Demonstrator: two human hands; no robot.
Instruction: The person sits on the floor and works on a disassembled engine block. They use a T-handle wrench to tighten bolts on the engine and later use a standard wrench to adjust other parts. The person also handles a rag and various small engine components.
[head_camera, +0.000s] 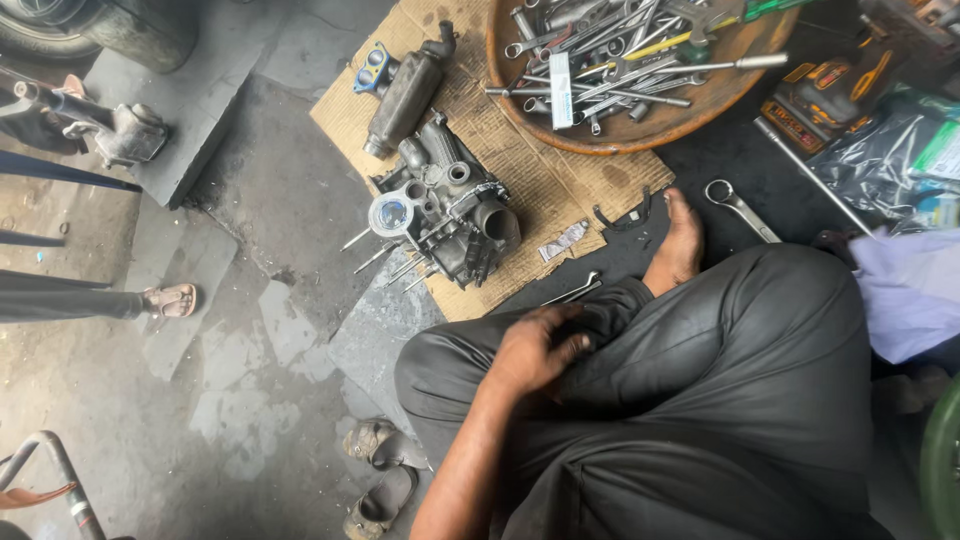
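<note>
My left hand (535, 350) rests on the fold of my dark trousers at the knee, fingers curled, with nothing seen in it. My right hand is out of view. I sit cross-legged with my bare foot (680, 245) on the floor. Ahead of the knee, a grey metal engine part (445, 215) with studs sticking out lies on a cardboard sheet (540, 185). Behind it lies a dark cylindrical part (405, 95). A spanner (575, 290) lies just in front of my knee, near the hand.
A round brown tray (640, 125) holds several spanners. On the floor lie a ring spanner (740, 208), a small tube (563, 240) and a black gasket piece (625, 218). A power tool (830, 95) and plastic bags (900, 150) sit right. Sandals (375, 480) lie left; another person's sandalled foot (170, 300) is farther left.
</note>
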